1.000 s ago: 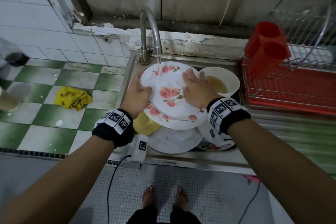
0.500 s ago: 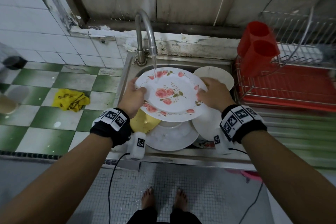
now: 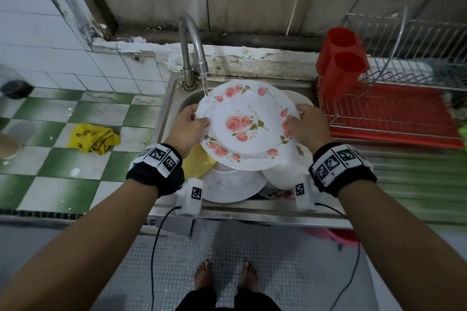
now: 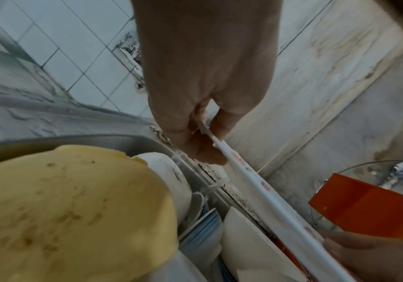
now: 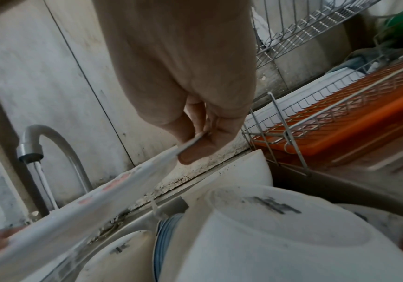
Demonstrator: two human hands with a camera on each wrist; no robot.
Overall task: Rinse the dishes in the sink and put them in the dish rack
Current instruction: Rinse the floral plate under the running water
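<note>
Yellow rag (image 3: 93, 141) lies on the green-and-white tiled tabletop at left. My left hand (image 3: 187, 128) pinches the left rim of the flowered plate (image 3: 246, 125), held over the sink (image 3: 168, 106) with dishes piled below. Tap (image 3: 192, 51) water strikes its upper left edge. My right hand (image 3: 307, 127) pinches the right rim. Dish rack (image 3: 394, 111) stands at right.

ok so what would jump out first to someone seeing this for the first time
The white round plate with pink roses stands out, held over the steel sink by the left hand and right hand on opposite rims, with water from the curved metal tap hitting its far-left edge. To the right, two red plastic cups stand at the wire dish rack with a red tray.
</note>
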